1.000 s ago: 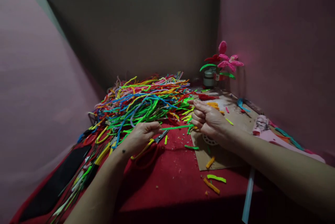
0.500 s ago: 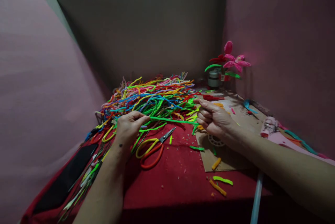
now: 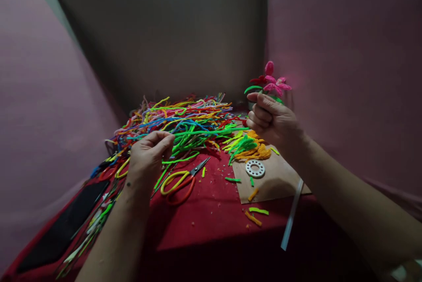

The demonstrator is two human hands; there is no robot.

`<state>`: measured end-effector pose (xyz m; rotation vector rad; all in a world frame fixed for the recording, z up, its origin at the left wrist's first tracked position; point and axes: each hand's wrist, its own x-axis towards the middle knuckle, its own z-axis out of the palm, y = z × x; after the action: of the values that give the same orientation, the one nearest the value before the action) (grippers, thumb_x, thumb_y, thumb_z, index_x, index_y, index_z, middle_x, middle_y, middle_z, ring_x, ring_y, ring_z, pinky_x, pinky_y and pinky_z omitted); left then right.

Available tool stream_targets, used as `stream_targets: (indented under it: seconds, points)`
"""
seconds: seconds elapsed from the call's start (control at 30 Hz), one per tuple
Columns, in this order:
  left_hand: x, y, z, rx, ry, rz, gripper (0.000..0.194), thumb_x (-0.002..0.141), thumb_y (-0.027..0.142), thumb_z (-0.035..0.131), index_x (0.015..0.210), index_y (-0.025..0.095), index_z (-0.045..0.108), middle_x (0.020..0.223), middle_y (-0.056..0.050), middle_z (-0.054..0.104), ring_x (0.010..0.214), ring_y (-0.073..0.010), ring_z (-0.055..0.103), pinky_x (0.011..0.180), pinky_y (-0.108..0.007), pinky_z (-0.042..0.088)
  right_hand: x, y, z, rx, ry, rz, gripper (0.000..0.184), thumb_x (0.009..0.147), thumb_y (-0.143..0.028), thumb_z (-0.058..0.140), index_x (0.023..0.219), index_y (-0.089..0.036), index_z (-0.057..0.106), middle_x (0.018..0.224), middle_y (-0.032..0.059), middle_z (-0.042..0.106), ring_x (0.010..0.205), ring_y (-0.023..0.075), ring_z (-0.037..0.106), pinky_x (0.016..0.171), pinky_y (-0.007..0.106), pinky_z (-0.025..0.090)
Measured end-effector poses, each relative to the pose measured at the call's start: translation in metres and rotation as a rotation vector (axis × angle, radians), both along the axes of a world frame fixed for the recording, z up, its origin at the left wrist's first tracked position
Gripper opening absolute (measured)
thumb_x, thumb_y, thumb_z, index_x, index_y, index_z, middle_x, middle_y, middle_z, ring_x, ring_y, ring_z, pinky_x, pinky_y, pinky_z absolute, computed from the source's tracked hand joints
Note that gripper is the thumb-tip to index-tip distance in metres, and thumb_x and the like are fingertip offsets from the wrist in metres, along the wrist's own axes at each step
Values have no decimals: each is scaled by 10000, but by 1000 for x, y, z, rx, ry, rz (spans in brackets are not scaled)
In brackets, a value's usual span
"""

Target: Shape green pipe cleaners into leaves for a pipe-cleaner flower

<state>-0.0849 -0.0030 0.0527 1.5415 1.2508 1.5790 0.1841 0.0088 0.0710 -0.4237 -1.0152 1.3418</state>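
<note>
A green pipe cleaner (image 3: 211,132) stretches nearly level between my two hands, above the table. My left hand (image 3: 152,152) pinches its left end between thumb and fingers. The other end runs into my right hand (image 3: 272,117), whose fingers are curled closed around it. Behind and below the strand lies a big heap of multicoloured pipe cleaners (image 3: 187,110). Scissors (image 3: 180,184) with one yellow and one red handle lie on the red cloth (image 3: 204,220), between my forearms. Bundled orange loops (image 3: 259,150) and green loops (image 3: 245,144) rest below my right hand.
A cardboard sheet (image 3: 273,189) carries a white ring with holes (image 3: 255,168) and cut scraps. A glue stick (image 3: 292,216) juts past the table's front edge. Pink pipe-cleaner flowers (image 3: 277,83) stand at the back right. A black flat object (image 3: 62,227) lies at left.
Both hands have risen with the green pipe cleaner, the right hand more than the left. The view has shifted, so the table things appear farther left. The white ring now shows fully.
</note>
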Motion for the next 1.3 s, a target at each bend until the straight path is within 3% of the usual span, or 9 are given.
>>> stream_targets:
  seconds: [0.13, 0.3, 0.43, 0.5, 0.6, 0.8, 1.0, 1.1, 1.3]
  points:
    - [1, -12, 8, 68, -249, -2, 86, 661, 197, 640, 695, 132, 595, 601, 8, 595, 465, -73, 519, 394, -160, 380, -11, -18, 2, -47, -21, 42, 128, 803, -234, 511, 773, -194, 628, 433, -85, 203, 392, 53, 164, 397, 203, 217]
    - [0, -31, 19, 7, -830, -95, 122, 775, 131, 508, 656, 147, 531, 614, 6, 607, 640, -119, 618, 572, -230, 500, -31, -61, -1, -28, 8, 159, 124, 792, -219, 520, 751, -173, 627, 472, -56, 318, 421, 57, 274, 432, 216, 264]
    - [-5, -45, 27, -22, -1135, -353, 239, 871, 107, 360, 664, 155, 471, 524, 46, 512, 453, -40, 508, 494, -166, 431, -50, -84, -7, -23, 40, 160, 130, 792, -216, 519, 762, -165, 635, 464, -59, 293, 429, 61, 245, 429, 214, 239]
    - [-10, -45, 27, -25, -1135, -408, 233, 865, 67, 351, 671, 156, 443, 469, 75, 418, 346, -17, 372, 378, -141, 304, -60, -86, -7, -30, 35, 144, 106, 773, -204, 540, 749, -159, 633, 451, -72, 241, 420, 58, 192, 417, 210, 202]
    - [-24, -35, 25, -74, -1008, -235, 260, 852, 47, 342, 625, 168, 375, 412, 96, 279, 291, -31, 209, 322, -188, 158, -74, -81, -3, -23, 48, 83, 63, 732, -177, 569, 716, -154, 625, 429, -90, 180, 402, 53, 142, 401, 210, 168]
    - [-40, -18, 13, -35, -928, -113, 350, 886, 131, 289, 548, 187, 222, 392, 98, 176, 295, -37, 113, 335, -211, 109, -107, -65, -5, -68, 77, 20, 44, 678, -191, 608, 679, -149, 596, 404, -106, 180, 366, 37, 124, 371, 203, 132]
    - [-34, -7, -4, -53, -835, -148, 335, 867, 158, 369, 541, 186, 294, 409, 83, 218, 321, -29, 209, 374, -210, 145, -128, -40, -11, -126, -9, -16, 55, 646, -179, 612, 648, -142, 571, 370, -115, 206, 334, 28, 124, 350, 195, 94]
    - [-50, 8, 3, -29, -909, -99, 344, 868, 154, 365, 548, 187, 243, 390, 97, 174, 313, -39, 112, 352, -214, 109, -128, -28, -4, -112, -29, -58, 46, 676, -176, 586, 649, -150, 559, 374, -112, 205, 333, 33, 127, 349, 197, 101]
    - [-85, 31, 22, -39, -1079, -105, 345, 905, 156, 291, 562, 190, 262, 363, 97, 187, 291, -47, 134, 335, -202, 149, -140, -7, 6, -63, -6, -9, 113, 755, -162, 520, 647, -150, 551, 373, -107, 172, 343, 40, 102, 359, 203, 108]
